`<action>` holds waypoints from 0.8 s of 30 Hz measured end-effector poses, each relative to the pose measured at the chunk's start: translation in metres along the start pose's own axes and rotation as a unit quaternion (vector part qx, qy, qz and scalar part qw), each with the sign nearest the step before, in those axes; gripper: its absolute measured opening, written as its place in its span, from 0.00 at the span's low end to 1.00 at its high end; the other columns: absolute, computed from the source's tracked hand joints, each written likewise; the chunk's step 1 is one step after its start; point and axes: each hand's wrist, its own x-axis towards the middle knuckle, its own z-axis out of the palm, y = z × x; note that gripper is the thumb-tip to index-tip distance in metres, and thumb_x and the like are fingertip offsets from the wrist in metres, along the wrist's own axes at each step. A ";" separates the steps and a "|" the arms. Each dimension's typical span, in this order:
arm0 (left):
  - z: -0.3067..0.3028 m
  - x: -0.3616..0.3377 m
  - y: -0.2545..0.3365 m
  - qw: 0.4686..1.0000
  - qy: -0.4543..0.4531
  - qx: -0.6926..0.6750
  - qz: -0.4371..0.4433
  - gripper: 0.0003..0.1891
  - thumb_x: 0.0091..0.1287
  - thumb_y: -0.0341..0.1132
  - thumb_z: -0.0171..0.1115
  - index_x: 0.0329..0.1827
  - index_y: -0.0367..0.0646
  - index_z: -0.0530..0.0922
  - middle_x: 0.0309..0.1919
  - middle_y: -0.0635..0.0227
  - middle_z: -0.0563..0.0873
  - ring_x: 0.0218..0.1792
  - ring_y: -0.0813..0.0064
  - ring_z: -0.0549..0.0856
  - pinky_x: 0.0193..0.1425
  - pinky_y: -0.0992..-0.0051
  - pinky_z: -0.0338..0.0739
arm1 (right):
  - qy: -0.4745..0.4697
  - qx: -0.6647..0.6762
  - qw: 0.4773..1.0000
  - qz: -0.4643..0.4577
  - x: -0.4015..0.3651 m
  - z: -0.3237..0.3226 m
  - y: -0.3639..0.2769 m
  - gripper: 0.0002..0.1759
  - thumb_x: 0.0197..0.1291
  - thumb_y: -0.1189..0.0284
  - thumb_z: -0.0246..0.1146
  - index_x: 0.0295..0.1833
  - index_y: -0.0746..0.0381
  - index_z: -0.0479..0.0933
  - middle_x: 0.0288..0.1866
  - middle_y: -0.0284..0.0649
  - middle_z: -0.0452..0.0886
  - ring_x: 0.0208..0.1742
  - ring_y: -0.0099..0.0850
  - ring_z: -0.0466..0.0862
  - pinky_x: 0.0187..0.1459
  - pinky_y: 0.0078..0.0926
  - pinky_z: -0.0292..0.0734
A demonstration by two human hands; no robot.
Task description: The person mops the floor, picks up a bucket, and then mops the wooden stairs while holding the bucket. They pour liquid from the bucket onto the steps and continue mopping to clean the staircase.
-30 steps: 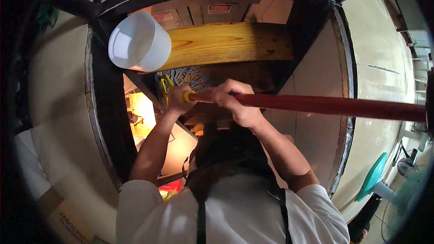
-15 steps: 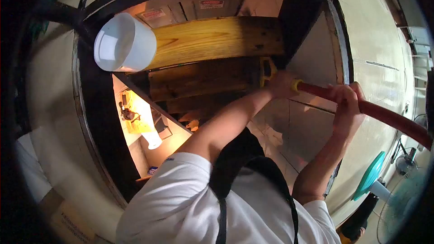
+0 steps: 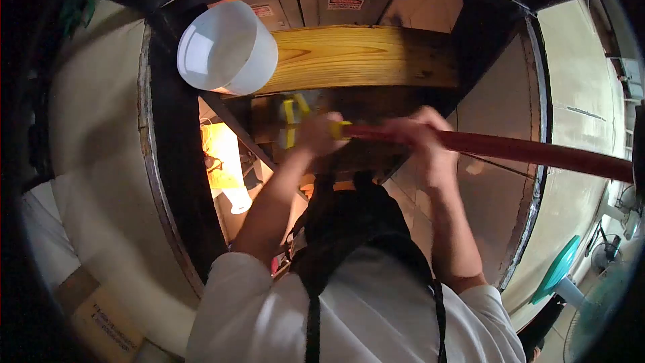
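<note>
A mop with a long dark-red pole (image 3: 531,149) and a yellow head lies crosswise in front of me, low over the wooden steps. My left hand (image 3: 318,136) is closed around the pole close to the yellow head, blurred by motion. Farther right along the pole, my right hand (image 3: 426,141) grips it as well. Something greyish shows at the yellow head, too smeared to make out. Just above the head is the top wooden step (image 3: 363,57). A white plastic bucket (image 3: 245,54) stands at that step's left end.
Dark frame beams (image 3: 181,181) border the stair opening on both sides. Down to the left is a brightly lit yellow area (image 3: 225,154). A teal stool seat (image 3: 556,269) and a fan (image 3: 608,296) are at lower right. A cardboard box (image 3: 107,312) sits lower left.
Both hands have swept the mop leftward across the steps, its head now nearer the middle below the bucket. My view has shifted slightly, and the pole lies closer to level.
</note>
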 end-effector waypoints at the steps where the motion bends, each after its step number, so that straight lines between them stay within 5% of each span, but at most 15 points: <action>1: -0.014 -0.019 -0.024 0.998 0.019 0.048 -0.034 0.16 0.50 0.49 0.72 0.29 0.47 0.79 0.24 0.59 0.84 0.29 0.53 0.85 0.34 0.58 0.79 | -0.033 0.008 0.999 0.001 0.007 0.023 0.017 0.09 0.63 0.75 0.58 0.28 0.64 0.73 0.33 0.42 0.85 0.38 0.28 0.83 0.47 0.28 0.77; 2: -0.024 -0.033 -0.039 0.992 0.037 0.096 -0.067 0.16 0.49 0.48 0.73 0.28 0.46 0.79 0.23 0.59 0.84 0.28 0.54 0.85 0.34 0.59 0.79 | -0.067 0.016 0.998 0.004 0.011 0.042 0.029 0.10 0.64 0.74 0.59 0.29 0.65 0.73 0.33 0.41 0.84 0.38 0.27 0.83 0.46 0.27 0.77; 5: -0.046 -0.042 -0.040 0.993 0.051 -0.044 -0.097 0.15 0.48 0.46 0.74 0.27 0.45 0.79 0.23 0.60 0.84 0.27 0.55 0.85 0.31 0.61 0.78 | -0.078 0.163 0.983 0.028 0.011 0.062 0.025 0.08 0.62 0.76 0.59 0.29 0.64 0.73 0.32 0.40 0.82 0.38 0.27 0.80 0.47 0.26 0.74; 9: -0.019 -0.037 -0.024 0.985 0.133 -0.093 -0.055 0.16 0.45 0.44 0.76 0.24 0.46 0.77 0.20 0.62 0.83 0.24 0.57 0.84 0.27 0.63 0.77 | -0.092 0.030 0.995 -0.013 -0.008 0.041 -0.001 0.08 0.60 0.79 0.59 0.27 0.64 0.71 0.32 0.43 0.83 0.38 0.28 0.82 0.49 0.30 0.76; 12: 0.018 -0.012 0.027 0.975 0.181 -0.132 0.007 0.17 0.43 0.43 0.78 0.22 0.48 0.76 0.18 0.65 0.81 0.21 0.59 0.83 0.25 0.65 0.75 | -0.074 -0.028 0.993 -0.091 -0.023 0.007 -0.025 0.06 0.61 0.78 0.62 0.31 0.67 0.76 0.31 0.37 0.83 0.33 0.21 0.79 0.36 0.22 0.74; 14: 0.050 0.017 0.066 0.965 0.199 -0.161 0.061 0.15 0.46 0.40 0.78 0.24 0.50 0.76 0.22 0.70 0.81 0.22 0.65 0.82 0.26 0.69 0.75 | 0.011 -0.076 0.996 -0.052 -0.035 -0.019 -0.052 0.06 0.59 0.77 0.62 0.30 0.66 0.79 0.29 0.37 0.83 0.32 0.22 0.80 0.35 0.22 0.75; 15: 0.073 0.034 0.084 0.963 0.196 -0.160 0.088 0.14 0.48 0.43 0.77 0.27 0.51 0.79 0.24 0.70 0.81 0.24 0.65 0.83 0.27 0.67 0.76 | 0.084 -0.131 0.985 -0.077 -0.036 -0.036 -0.056 0.08 0.60 0.74 0.61 0.30 0.66 0.79 0.28 0.38 0.83 0.32 0.24 0.81 0.35 0.23 0.76; 16: 0.091 0.055 0.109 0.986 0.082 -0.137 0.050 0.13 0.49 0.45 0.75 0.29 0.50 0.80 0.25 0.68 0.82 0.28 0.62 0.84 0.30 0.65 0.77 | 0.154 -0.183 0.966 -0.101 -0.037 -0.055 -0.057 0.11 0.61 0.71 0.61 0.29 0.66 0.80 0.27 0.39 0.82 0.31 0.26 0.82 0.35 0.24 0.77; 18: 0.106 0.090 0.157 0.959 -0.011 -0.284 -0.006 0.13 0.49 0.43 0.73 0.32 0.49 0.80 0.31 0.63 0.83 0.36 0.57 0.84 0.37 0.61 0.77 | 0.183 -0.149 0.959 -0.155 -0.034 -0.106 -0.049 0.15 0.62 0.66 0.58 0.27 0.65 0.79 0.25 0.40 0.82 0.33 0.30 0.83 0.39 0.29 0.79; 19: 0.179 0.113 0.154 0.948 0.045 -0.306 0.079 0.17 0.44 0.46 0.75 0.34 0.50 0.82 0.30 0.61 0.85 0.38 0.59 0.85 0.43 0.56 0.77 | 0.171 -0.156 0.962 -0.146 -0.031 -0.150 -0.037 0.14 0.64 0.67 0.55 0.29 0.64 0.75 0.28 0.42 0.80 0.36 0.34 0.83 0.46 0.32 0.77; 21: 0.125 0.124 0.197 0.972 -0.108 -0.207 -0.006 0.21 0.42 0.44 0.75 0.42 0.52 0.83 0.38 0.61 0.85 0.47 0.57 0.83 0.53 0.57 0.75 | 0.151 -0.114 0.974 -0.125 -0.032 -0.185 -0.031 0.13 0.65 0.67 0.52 0.30 0.63 0.70 0.31 0.43 0.78 0.40 0.37 0.81 0.54 0.37 0.75; 24: 0.123 0.090 0.189 0.955 0.109 -0.274 0.038 0.29 0.45 0.42 0.75 0.52 0.45 0.78 0.47 0.57 0.82 0.54 0.54 0.79 0.59 0.58 0.73 | 0.146 -0.127 0.971 -0.138 -0.030 -0.182 -0.037 0.13 0.65 0.66 0.54 0.29 0.61 0.67 0.29 0.42 0.76 0.36 0.36 0.78 0.57 0.43 0.73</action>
